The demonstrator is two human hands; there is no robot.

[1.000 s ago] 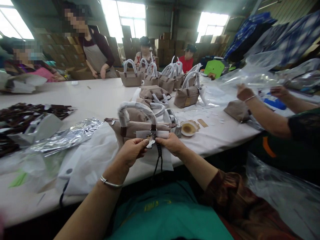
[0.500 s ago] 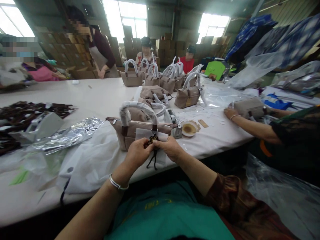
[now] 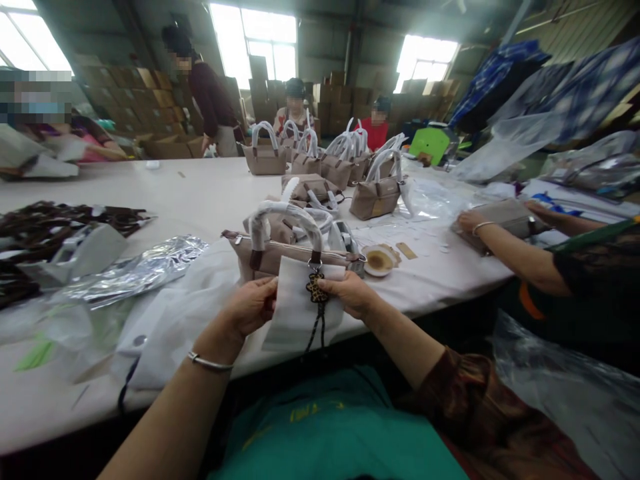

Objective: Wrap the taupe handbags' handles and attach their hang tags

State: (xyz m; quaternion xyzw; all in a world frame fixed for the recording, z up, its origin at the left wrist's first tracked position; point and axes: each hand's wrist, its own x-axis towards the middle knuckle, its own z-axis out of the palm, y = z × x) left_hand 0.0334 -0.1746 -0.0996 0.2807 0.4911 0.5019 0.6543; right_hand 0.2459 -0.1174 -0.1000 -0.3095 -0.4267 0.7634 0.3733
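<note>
A taupe handbag (image 3: 265,257) with wrapped handles stands at the table edge before me. From the ring at its right handle hangs a leopard-print charm (image 3: 317,288) with dark cords. Behind the charm, against the bag's front, lies a white sheet (image 3: 293,313) of thin wrapping. My left hand (image 3: 253,305) is closed, pinching the sheet's left edge. With thumb and fingers, my right hand (image 3: 350,292) pinches the charm from its right side; the sheet's right part lies behind it, and I cannot tell whether those fingers grip it too.
Several finished-looking handbags (image 3: 335,167) stand at mid-table. Dark brown straps (image 3: 85,223) and silvery plastic (image 3: 145,267) lie left. A small dish (image 3: 379,261) sits right of my bag. A co-worker's hands (image 3: 473,223) hold another bag at the right. Other people stand or sit across the table.
My left hand has moved left and down, off the charm and onto the sheet's edge. The sheet now spreads lower behind the charm, whose face shows. The bag has shifted slightly right.
</note>
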